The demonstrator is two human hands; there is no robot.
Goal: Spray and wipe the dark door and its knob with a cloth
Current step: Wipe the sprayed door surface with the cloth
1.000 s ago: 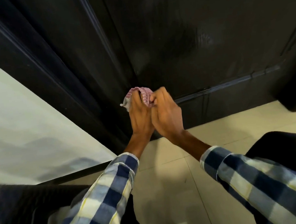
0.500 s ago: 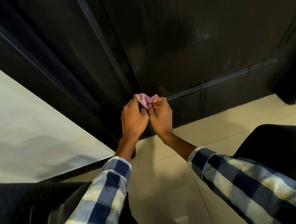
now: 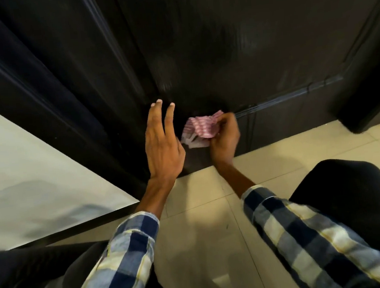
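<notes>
The dark door (image 3: 221,46) fills the upper part of the head view, with a raised moulding running across its lower panel. My right hand (image 3: 225,140) grips a bunched pink-and-white cloth (image 3: 200,128) low against the door, near the floor. My left hand (image 3: 162,144) is just left of the cloth with its fingers straight and spread, tips pointing up along the door's edge, holding nothing. No knob and no spray bottle are in view.
A dark door frame (image 3: 49,88) runs diagonally at the left beside a pale wall (image 3: 23,173). Beige floor tiles (image 3: 207,247) lie below. My dark-clad knees (image 3: 354,197) are at the bottom left and right.
My left hand has let go of the cloth and opened, moving left and up. The cloth now sits in my right hand alone, a little lower and to the right.
</notes>
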